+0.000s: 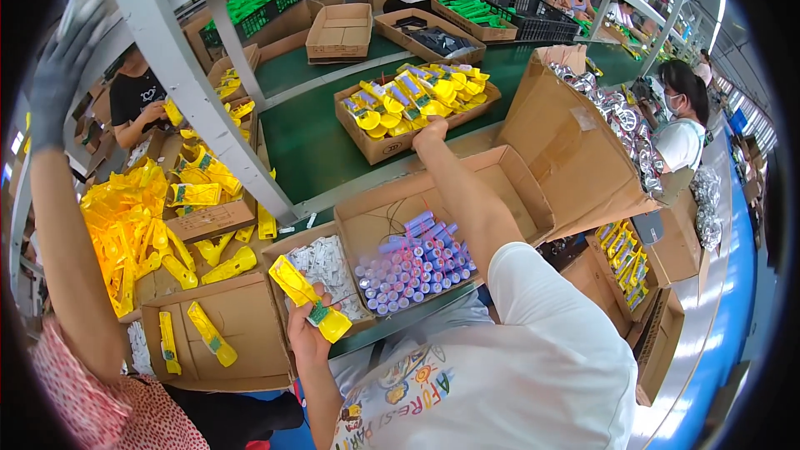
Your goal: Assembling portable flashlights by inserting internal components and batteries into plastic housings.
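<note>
Left hand (pixel 306 337): gripping elongated yellow plastic shell (pixel 297 285) with green board (pixel 318 312), lower centre | Right hand (pixel 430 132): at brown cardboard box (pixel 392 147), upper centre; closure unclear | Care: grip edges, spare board

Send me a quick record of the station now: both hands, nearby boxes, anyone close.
Left hand: holds a yellow casing with a green part on it
Right hand: at the near edge of a carton piled with yellow casings
Purple cells: heaped in an open box
White parts: in the compartment left of the cells
Silver parts: in the tall carton, right
Close by: co-worker's gloved hand, raised, far left
</note>
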Demonstrator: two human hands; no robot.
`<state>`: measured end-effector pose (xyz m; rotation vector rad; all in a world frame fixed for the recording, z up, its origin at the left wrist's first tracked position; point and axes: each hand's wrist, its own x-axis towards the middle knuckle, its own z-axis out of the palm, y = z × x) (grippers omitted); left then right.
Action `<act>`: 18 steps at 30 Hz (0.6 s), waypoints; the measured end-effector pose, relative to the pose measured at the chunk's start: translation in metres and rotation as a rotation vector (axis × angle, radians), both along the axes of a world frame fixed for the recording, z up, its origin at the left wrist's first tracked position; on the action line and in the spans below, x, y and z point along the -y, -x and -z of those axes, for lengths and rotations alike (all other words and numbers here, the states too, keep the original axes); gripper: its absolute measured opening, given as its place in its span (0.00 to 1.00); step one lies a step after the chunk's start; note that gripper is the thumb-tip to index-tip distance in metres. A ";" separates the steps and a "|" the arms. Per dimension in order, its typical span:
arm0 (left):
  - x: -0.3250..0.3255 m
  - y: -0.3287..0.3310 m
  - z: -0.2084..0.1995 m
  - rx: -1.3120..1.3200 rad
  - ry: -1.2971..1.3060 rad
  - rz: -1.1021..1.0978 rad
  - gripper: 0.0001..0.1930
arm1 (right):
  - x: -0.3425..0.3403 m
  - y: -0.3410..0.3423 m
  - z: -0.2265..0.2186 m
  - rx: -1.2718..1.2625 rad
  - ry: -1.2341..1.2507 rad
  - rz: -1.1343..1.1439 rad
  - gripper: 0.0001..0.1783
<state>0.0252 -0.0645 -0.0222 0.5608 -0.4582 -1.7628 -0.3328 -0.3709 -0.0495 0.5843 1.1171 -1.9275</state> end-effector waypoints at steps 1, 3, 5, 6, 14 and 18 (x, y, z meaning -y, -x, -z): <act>0.000 0.000 0.000 0.002 -0.005 0.005 0.29 | -0.004 0.006 -0.002 0.002 -0.005 0.005 0.30; 0.003 0.002 -0.001 -0.009 -0.018 0.003 0.29 | -0.007 0.018 -0.005 -0.021 0.110 0.105 0.29; 0.005 0.003 -0.003 -0.013 -0.032 0.011 0.29 | -0.014 0.029 -0.008 -0.024 0.101 0.093 0.29; 0.006 0.003 -0.002 -0.023 -0.035 0.014 0.29 | -0.015 0.032 -0.010 -0.089 0.084 0.104 0.30; 0.014 0.002 -0.003 -0.082 -0.080 0.022 0.30 | -0.008 0.069 -0.020 -0.117 -0.032 0.245 0.31; 0.014 0.001 -0.004 -0.111 -0.120 0.018 0.30 | 0.009 0.099 -0.016 -0.074 -0.007 0.244 0.29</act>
